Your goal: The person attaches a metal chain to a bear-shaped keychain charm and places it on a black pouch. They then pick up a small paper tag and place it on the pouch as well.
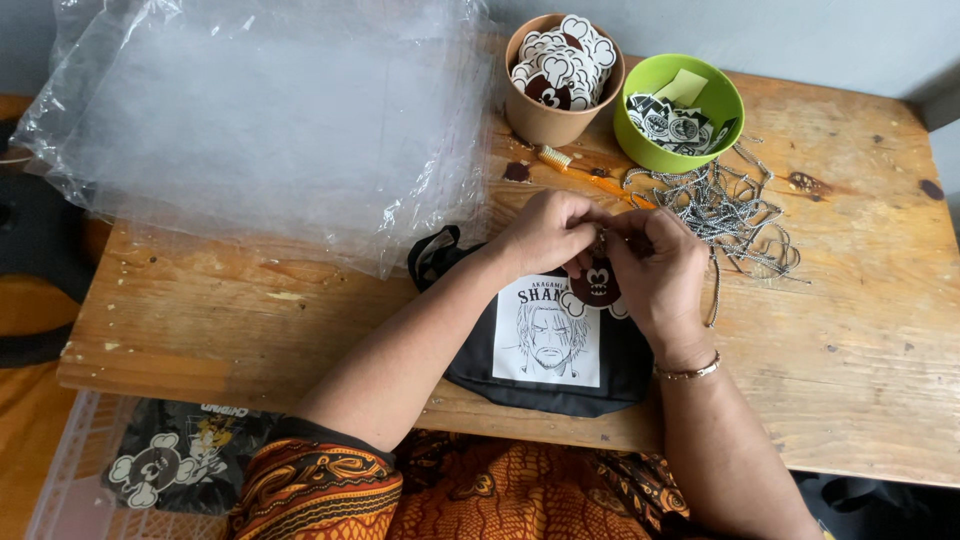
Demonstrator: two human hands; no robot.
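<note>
Pinching a skull charm [598,285] upright, left hand [545,232], right hand [655,270], above black pouch [545,350]

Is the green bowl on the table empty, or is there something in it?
Not empty. The green bowl stands upright and holds a pile of black-and-white printed pieces, filling roughly its lower half.

Worn wooden table [860,400] with dark stains, grey wall [820,40] behind, soft daylight, orange floor [30,440]

Both forearms reach in from near counter edge, converging. Left hand [545,232] and right hand [655,270] meet at centre, fingers curled, pinching together, fingertips touching.
</note>
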